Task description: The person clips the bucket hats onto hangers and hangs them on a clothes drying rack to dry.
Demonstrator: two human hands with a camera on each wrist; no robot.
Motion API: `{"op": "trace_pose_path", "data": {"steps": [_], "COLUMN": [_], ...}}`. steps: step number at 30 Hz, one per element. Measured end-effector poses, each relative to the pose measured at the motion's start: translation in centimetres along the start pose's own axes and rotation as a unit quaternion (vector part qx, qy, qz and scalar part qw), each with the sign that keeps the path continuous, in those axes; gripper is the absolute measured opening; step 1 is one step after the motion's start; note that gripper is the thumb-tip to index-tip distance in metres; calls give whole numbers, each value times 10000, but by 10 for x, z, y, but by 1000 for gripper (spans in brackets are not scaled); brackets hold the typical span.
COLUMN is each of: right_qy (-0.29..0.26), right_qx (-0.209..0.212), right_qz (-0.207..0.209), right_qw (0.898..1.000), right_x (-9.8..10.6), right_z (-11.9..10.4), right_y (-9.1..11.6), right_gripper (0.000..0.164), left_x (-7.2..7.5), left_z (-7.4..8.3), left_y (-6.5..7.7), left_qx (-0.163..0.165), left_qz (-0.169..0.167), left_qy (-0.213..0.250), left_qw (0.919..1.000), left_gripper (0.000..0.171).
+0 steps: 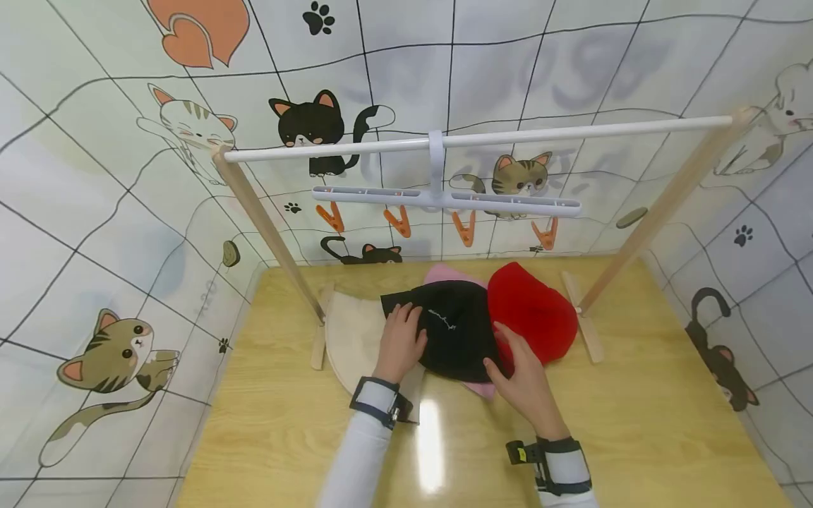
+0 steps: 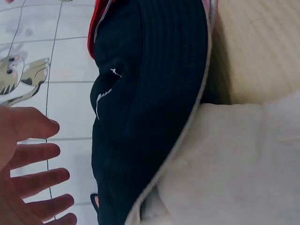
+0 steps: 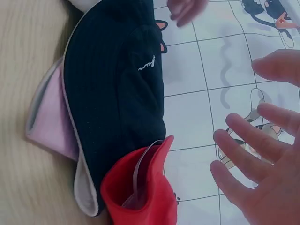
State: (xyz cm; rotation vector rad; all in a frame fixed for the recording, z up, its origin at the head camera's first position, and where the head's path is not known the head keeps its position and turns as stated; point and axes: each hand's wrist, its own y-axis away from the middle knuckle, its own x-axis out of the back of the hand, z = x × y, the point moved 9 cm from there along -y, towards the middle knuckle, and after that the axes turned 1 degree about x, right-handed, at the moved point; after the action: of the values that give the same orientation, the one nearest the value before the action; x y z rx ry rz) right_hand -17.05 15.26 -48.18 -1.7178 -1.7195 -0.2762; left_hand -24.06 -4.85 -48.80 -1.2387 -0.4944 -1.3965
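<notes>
A black bucket hat (image 1: pixel 460 346) with a white squiggle of stitching lies in the middle of the wooden table. My left hand (image 1: pixel 401 342) is over its left side, and the left wrist view shows those fingers spread with nothing in them. Near the hat's right edge is my right hand (image 1: pixel 526 381); the right wrist view shows its fingers apart and holding nothing. A red hat (image 1: pixel 533 314) sits against the black one on the right, its opening visible in the right wrist view. Pink fabric (image 3: pixel 54 117) pokes out from beneath the black hat. To the left lies a cream hat (image 1: pixel 352 331), partly covered.
Behind the hats stands a rack with a white rail (image 1: pixel 571 132) and wooden posts (image 1: pixel 654 219). From the rail hangs a white hanger (image 1: pixel 438 197) carrying several orange clips (image 1: pixel 399 222). Cat-patterned walls (image 1: pixel 209 296) enclose the table (image 1: pixel 273 437) at the back and sides.
</notes>
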Motion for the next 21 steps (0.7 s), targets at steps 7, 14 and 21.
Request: {"op": "trace_pose_path", "data": {"steps": [7, 14, 21], "right_qy": [-319, -288, -252], "right_qx": [38, 347, 287], "right_qz": [422, 530, 463], "right_qw": [9986, 9976, 9982], "right_x": [1, -1, -5], "right_z": [2, -6, -6], "right_y": [10, 14, 18], "right_gripper": [68, 65, 62], "left_x": [-18, -33, -56], "left_z": [8, 10, 14], "left_y": [-29, -51, -69], "left_qx": [-202, -308, -549], "left_qz": [-424, -587, -936], "left_qy": [-31, -150, -547], "left_qw": [9989, 9977, 9926], "left_gripper": [39, 41, 48]}}
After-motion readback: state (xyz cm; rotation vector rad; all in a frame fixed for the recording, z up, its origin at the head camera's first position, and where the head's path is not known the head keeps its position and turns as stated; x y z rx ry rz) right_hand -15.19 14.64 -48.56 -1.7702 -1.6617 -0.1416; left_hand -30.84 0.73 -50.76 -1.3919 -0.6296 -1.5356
